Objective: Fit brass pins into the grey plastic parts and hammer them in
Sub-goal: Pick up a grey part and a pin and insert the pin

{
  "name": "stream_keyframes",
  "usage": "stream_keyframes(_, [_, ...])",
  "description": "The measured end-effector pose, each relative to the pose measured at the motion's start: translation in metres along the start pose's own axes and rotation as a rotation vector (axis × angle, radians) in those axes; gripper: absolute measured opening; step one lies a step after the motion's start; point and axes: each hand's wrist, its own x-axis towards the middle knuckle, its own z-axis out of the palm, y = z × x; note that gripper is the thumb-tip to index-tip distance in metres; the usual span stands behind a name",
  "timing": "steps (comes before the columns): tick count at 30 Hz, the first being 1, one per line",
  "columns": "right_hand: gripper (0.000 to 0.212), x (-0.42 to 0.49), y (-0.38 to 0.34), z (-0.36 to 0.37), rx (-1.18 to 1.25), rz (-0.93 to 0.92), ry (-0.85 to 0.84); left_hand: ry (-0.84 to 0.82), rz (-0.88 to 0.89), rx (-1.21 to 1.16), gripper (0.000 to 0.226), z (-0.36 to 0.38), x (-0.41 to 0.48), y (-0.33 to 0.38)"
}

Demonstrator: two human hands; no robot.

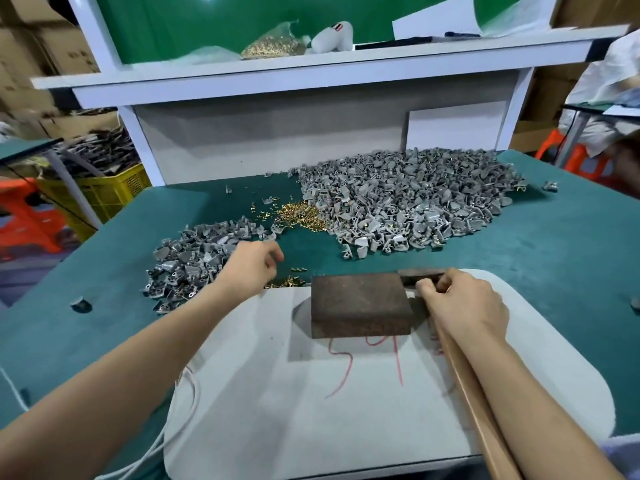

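A rusty metal block [360,303] lies on a white pad [311,410] in front of me. My right hand [464,303] grips a hammer [474,403] near its dark head, just right of the block, and its wooden handle runs back under my forearm. My left hand [251,266] hovers with loosely curled fingers over the green table, between a small heap of grey plastic parts [194,261] and a few brass pins [294,277]; I cannot tell if it holds anything. A larger pile of grey parts [408,199] and a heap of brass pins [301,216] lie farther back.
The green table [554,271] ends at a white shelf frame [277,88] carrying a bag of brass pins [273,46]. A yellow crate [110,192] and orange stools stand at the left. Another person sits at the far right. A white cord [180,427] trails off the pad's left.
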Motion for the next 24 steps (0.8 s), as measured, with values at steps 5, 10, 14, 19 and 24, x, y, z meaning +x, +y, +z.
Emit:
stream_keyframes(5, [0.027,0.002,0.001,0.000,0.002,-0.006,-0.015,-0.033,-0.059,0.158,0.033,-0.026,0.013,-0.024])
stream_keyframes(10, [0.026,0.001,-0.002,-0.001,0.000,-0.001,-0.018,-0.200,-0.006,0.281,0.029,-0.018,0.007,-0.035])
stream_keyframes(14, [0.025,0.000,-0.001,-0.002,0.002,0.009,-0.032,-0.115,-0.060,0.179,0.021,-0.022,0.008,-0.037])
stream_keyframes(19, [0.029,-0.002,-0.008,-0.009,0.318,-0.085,0.155,0.194,-0.144,-0.328,0.021,-0.038,-0.005,0.005])
stream_keyframes(24, [0.019,-0.010,-0.062,-0.034,0.740,-0.555,-0.086,0.142,-0.080,-1.143,0.026,-0.018,-0.037,0.078])
